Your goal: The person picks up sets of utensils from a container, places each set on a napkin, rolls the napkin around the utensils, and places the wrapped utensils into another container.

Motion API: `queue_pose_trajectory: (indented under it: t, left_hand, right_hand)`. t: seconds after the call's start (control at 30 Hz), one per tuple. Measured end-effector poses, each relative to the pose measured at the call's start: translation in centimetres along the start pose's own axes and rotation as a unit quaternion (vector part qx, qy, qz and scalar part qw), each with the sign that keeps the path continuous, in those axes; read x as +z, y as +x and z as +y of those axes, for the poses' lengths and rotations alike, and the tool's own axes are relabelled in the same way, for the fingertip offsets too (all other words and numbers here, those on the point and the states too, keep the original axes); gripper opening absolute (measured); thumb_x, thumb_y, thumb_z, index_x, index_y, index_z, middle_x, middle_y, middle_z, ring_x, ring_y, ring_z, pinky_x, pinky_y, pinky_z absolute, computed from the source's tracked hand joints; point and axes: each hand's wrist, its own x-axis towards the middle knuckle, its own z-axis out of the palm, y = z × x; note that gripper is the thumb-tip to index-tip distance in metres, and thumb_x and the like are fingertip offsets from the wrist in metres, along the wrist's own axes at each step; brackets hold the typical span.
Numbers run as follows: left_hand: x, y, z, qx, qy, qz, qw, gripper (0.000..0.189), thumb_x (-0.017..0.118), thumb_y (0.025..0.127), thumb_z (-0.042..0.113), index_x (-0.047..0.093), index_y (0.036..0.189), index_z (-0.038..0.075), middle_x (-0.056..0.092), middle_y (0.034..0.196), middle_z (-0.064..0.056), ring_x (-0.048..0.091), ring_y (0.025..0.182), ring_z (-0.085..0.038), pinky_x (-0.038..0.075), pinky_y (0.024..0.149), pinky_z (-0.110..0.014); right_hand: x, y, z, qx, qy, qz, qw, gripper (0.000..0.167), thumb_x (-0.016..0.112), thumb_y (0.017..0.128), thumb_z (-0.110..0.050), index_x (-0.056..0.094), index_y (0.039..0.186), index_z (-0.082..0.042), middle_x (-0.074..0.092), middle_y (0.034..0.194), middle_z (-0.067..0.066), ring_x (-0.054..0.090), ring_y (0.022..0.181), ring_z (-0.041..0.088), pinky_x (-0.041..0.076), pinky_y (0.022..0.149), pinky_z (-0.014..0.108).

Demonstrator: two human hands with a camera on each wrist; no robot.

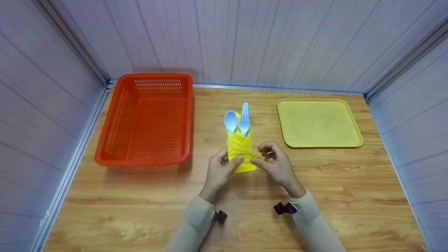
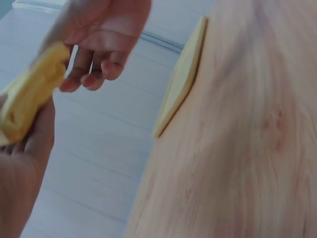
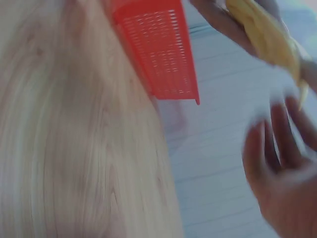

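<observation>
A yellow napkin (image 1: pixel 239 144) is wrapped round pale blue cutlery, held up before me in the head view. From its top stick out a spoon (image 1: pixel 231 121) and a fork (image 1: pixel 244 120); a rounded tip behind the fork looks like a knife. My left hand (image 1: pixel 217 172) grips the bundle from the left, thumb across its front. With thumb and finger, my right hand (image 1: pixel 279 168) pinches the napkin's loose edge on the right. The left wrist view shows the napkin's folded lower end (image 2: pixel 29 99). Fingers of the right hand (image 3: pixel 285 163) are blurred in the right wrist view.
A red perforated basket (image 1: pixel 189 133) stands on the wooden table (image 1: pixel 140 210) to the left. On the right lies a yellow tray (image 1: pixel 320 122). Pale panel walls (image 1: pixel 224 42) enclose the back and both sides.
</observation>
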Motion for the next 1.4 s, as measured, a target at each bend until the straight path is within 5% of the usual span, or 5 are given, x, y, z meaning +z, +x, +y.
queue_pose_trajectory:
  t: [0.2, 0.77, 1.07, 1.27, 1.4]
  left_hand:
    - [1.7, -0.2, -0.8, 0.037, -0.010, 0.091, 0.9951, 0.036, 0.071, 0.094, 0.008, 0.060, 0.125, -0.008, 0.068, 0.117, -0.019, 0.068, 0.105, -0.030, 0.057, 0.085, -0.040]
    - [4.0, 0.3, -2.4, 0.053, -0.036, 0.165, 0.9842, 0.035, 0.063, 0.097, 0.000, 0.055, 0.131, -0.003, 0.063, 0.124, -0.015, 0.063, 0.115, -0.027, 0.054, 0.092, -0.043]
    - [3.3, 1.1, -2.6, 0.067, -0.026, 0.121, 0.9900, 0.034, 0.067, 0.097, 0.014, 0.057, 0.127, 0.000, 0.066, 0.119, -0.013, 0.066, 0.110, -0.028, 0.055, 0.088, -0.049]
    - [2.3, 1.6, -2.5, 0.039, 0.007, 0.054, 0.9978, 0.035, 0.068, 0.097, 0.015, 0.059, 0.125, -0.003, 0.068, 0.116, -0.013, 0.068, 0.105, -0.027, 0.057, 0.084, -0.040]
    - [1.6, 2.0, -2.2, 0.015, 0.022, 0.019, 0.9995, 0.035, 0.069, 0.096, 0.015, 0.061, 0.124, -0.005, 0.070, 0.112, -0.013, 0.068, 0.102, -0.027, 0.057, 0.083, -0.038]
  right_hand:
    - [1.6, 0.1, -0.1, -0.090, -0.153, 0.099, 0.9791, 0.024, 0.084, 0.081, -0.007, 0.062, 0.090, -0.004, 0.056, 0.081, 0.003, 0.051, 0.068, 0.017, 0.043, 0.058, 0.030]
    - [3.0, 0.6, 1.3, -0.067, -0.164, 0.119, 0.9770, 0.021, 0.071, 0.094, -0.011, 0.074, 0.113, -0.002, 0.073, 0.100, 0.006, 0.071, 0.088, 0.018, 0.058, 0.076, 0.029]
    - [2.5, 0.5, 1.6, 0.030, -0.015, 0.054, 0.9979, 0.033, 0.067, 0.094, 0.000, 0.064, 0.126, 0.007, 0.068, 0.118, 0.018, 0.068, 0.104, 0.029, 0.055, 0.088, 0.041]
    - [1.4, 0.7, 1.4, 0.144, 0.066, 0.058, 0.9857, 0.025, 0.074, 0.089, -0.001, 0.068, 0.113, 0.006, 0.069, 0.104, 0.017, 0.067, 0.095, 0.029, 0.057, 0.082, 0.035]
    - [0.7, 0.7, 1.5, 0.167, 0.096, 0.049, 0.9800, 0.022, 0.078, 0.087, -0.008, 0.069, 0.104, 0.002, 0.068, 0.097, 0.015, 0.066, 0.090, 0.028, 0.055, 0.079, 0.032]
